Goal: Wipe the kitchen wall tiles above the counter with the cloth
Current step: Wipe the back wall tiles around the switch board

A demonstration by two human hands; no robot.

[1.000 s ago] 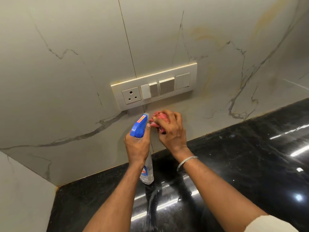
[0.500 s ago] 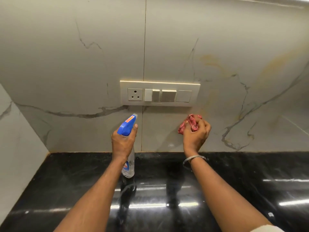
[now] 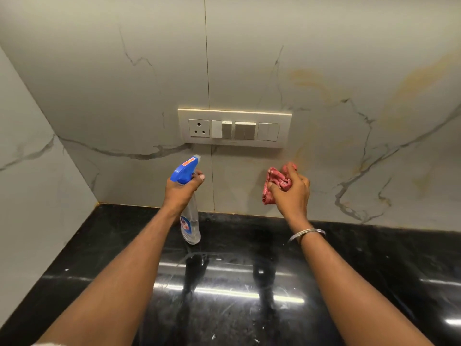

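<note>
Marbled wall tiles (image 3: 324, 58), right hand (image 3: 290, 194) clutching cloth (image 3: 275, 182)

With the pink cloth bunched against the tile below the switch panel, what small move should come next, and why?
Probably sweep the right hand with the crumpled pink cloth rightward across the marble-look wall tile. Yellowish streaks show there, beside and above the cloth. The left hand holds the blue-headed clear spray bottle aimed at the wall, so a spray first is also plausible.
</note>
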